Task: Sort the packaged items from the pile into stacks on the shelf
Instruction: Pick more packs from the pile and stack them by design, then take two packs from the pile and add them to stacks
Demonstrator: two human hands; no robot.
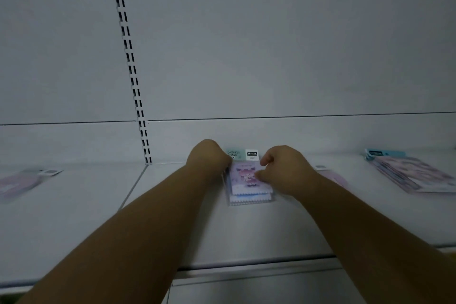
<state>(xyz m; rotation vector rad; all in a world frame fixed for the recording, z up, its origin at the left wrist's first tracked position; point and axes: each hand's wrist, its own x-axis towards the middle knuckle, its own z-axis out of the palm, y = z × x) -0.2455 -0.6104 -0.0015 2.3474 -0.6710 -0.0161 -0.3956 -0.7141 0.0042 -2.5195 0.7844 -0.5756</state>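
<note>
1. Squaring up the pack [248,181] mid-shelf [246,229], against the back panel [246,57].
2. Left hand [208,158] curled on its left edge, right hand [283,168] pinching the right edge.
3. Best to press evenly, edges flush.
4. Other packs lie well apart: far left [17,184], right [414,175], one [333,176] behind the right wrist. Nothing blocking.

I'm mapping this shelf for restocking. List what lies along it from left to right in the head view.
Blurred pink packet at the far left → slotted upright → left hand → cartoon-print packet stack → right hand → pink packet behind the right forearm → large teal-headed pack.
</note>
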